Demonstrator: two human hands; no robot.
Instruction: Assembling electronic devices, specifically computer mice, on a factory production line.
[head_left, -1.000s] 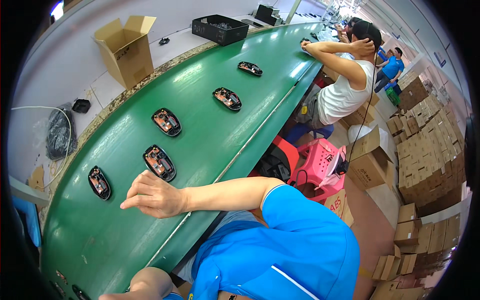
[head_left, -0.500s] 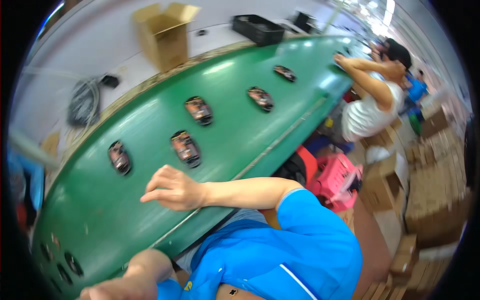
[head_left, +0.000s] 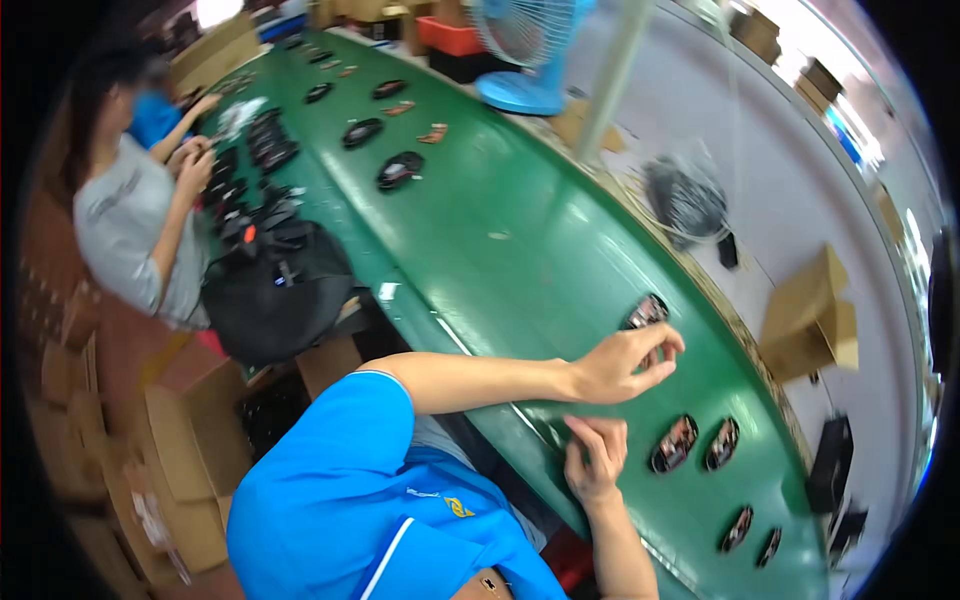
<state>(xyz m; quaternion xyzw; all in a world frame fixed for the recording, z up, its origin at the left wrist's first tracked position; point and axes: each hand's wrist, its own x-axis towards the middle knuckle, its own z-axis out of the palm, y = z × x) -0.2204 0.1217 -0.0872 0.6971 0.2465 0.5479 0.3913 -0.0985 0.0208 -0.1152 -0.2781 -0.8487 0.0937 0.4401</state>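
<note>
Our view has swung up the green conveyor belt (head_left: 520, 230); our left hand (head_left: 628, 362) now pinches a computer mouse shell (head_left: 648, 312), right hand (head_left: 596, 458) loosely curled, empty. Next, we judge: a steady lift.

Black part (head_left: 648, 312) half hidden behind left hand (head_left: 625, 362); far belt pieces (head_left: 318, 92) too blurred.

The left hand (head_left: 628, 362) reaches over the green table (head_left: 520, 240), fingers curled at a dark mouse shell (head_left: 647, 312) just at one o'clock of it. The right hand (head_left: 594, 455) rests below; two more shells (head_left: 675, 443) lie at its three o'clock.
</note>
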